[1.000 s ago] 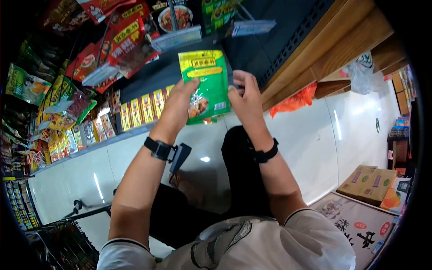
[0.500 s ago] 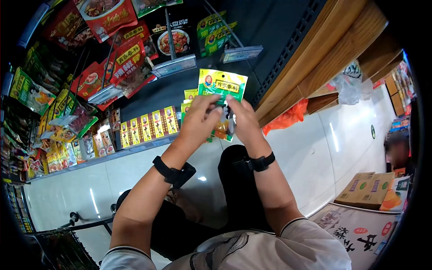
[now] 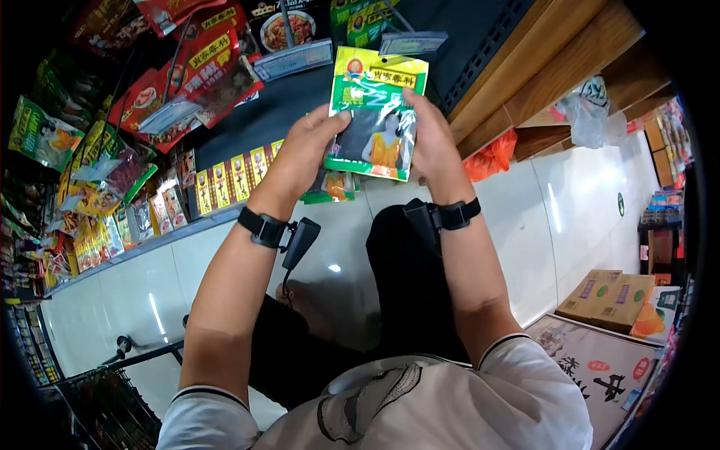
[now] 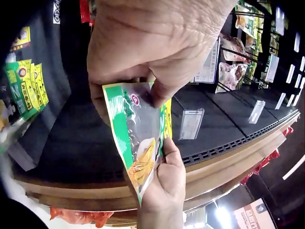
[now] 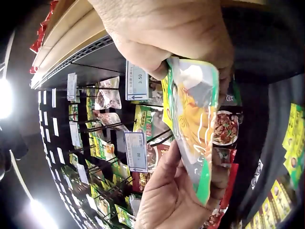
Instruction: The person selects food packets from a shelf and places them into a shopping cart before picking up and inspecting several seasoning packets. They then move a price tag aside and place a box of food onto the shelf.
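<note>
A yellow-and-green seasoning packet with a see-through window is held upright between both hands in the head view, its printed front facing me. My left hand pinches its left edge, thumb on the front and fingers behind. On the opposite edge, my right hand grips with its thumb near the yellow top band. The left wrist view shows the packet between the left hand above and the right hand below. Dark contents show through the window beside a printed orange-clad figure.
More green packets lie on the low shelf behind the held one, next to a row of small yellow boxes. Red packets hang from hooks with price tags. A wooden shelf side stands at right; cartons sit farther right.
Earlier, the left hand alone held the packet with a green barcode side showing. Then both hands came together on it, window side forward. Now it is higher, with the hands apart on its side edges.
</note>
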`<action>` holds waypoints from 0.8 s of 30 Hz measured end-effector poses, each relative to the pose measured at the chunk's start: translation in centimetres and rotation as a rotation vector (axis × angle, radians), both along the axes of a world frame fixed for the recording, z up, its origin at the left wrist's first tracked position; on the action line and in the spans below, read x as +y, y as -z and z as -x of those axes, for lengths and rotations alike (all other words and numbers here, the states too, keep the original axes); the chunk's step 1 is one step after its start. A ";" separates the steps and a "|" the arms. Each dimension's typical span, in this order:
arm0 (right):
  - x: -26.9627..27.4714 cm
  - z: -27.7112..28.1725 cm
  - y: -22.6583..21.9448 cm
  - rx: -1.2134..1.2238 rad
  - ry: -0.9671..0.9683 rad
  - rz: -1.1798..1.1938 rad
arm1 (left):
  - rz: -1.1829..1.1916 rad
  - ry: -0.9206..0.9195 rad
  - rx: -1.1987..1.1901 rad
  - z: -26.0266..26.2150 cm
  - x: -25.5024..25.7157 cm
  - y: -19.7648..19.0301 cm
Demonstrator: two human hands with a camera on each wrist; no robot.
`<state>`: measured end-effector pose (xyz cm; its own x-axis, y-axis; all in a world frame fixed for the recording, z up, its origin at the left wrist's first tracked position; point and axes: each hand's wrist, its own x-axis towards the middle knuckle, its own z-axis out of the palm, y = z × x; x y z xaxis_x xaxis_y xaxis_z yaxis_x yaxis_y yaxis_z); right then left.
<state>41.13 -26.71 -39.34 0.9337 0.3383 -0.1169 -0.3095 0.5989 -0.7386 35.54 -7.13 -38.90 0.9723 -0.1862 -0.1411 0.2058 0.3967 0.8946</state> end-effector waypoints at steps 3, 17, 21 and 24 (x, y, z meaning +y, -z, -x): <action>-0.2 -0.4 -0.2 -0.090 0.020 0.041 | 0.073 -0.020 0.004 -0.3 -0.1 -0.1; -0.3 -0.9 -2.5 -0.399 0.155 0.202 | 0.041 -0.079 -0.044 -1.0 0.7 0.0; -0.6 -1.2 -2.3 -0.406 0.176 0.185 | 0.004 -0.102 -0.037 -1.3 0.8 0.2; -0.9 -0.7 -2.6 -0.419 0.188 0.187 | -0.028 -0.118 -0.060 -1.5 0.7 0.7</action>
